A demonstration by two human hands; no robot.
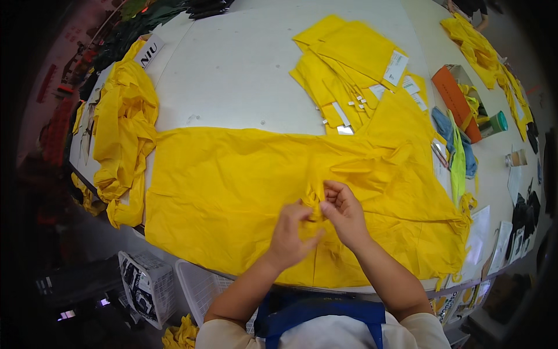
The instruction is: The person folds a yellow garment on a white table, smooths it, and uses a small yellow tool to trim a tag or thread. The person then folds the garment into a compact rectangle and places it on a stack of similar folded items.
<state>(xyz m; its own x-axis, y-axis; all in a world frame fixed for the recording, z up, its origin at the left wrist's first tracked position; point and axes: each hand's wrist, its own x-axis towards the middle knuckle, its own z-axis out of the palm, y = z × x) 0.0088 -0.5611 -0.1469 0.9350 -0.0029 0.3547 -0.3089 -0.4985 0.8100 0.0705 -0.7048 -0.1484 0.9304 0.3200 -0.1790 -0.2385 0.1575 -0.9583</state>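
Observation:
A large yellow garment [232, 192], made of thin, creased cloth, lies spread across the table in front of me. Above its middle, a bunched yellow strap [314, 195] stands up in loops. My right hand [346, 218] pinches this strap between thumb and fingertips. Just left of it is my left hand [290, 235], blurred by motion, its fingertips close to the bunch. Whether those fingers grip any of the strap cannot be made out. More thin ties hang at the garment's right edge.
Folded yellow pieces with white tags [349, 52] are stacked beyond the garment. A yellow heap [125, 128] lies at the left. An orange box [456, 99], a green-capped container [497, 123] and a clear cup [516, 157] stand at the right. White baskets [148, 285] sit below the table edge.

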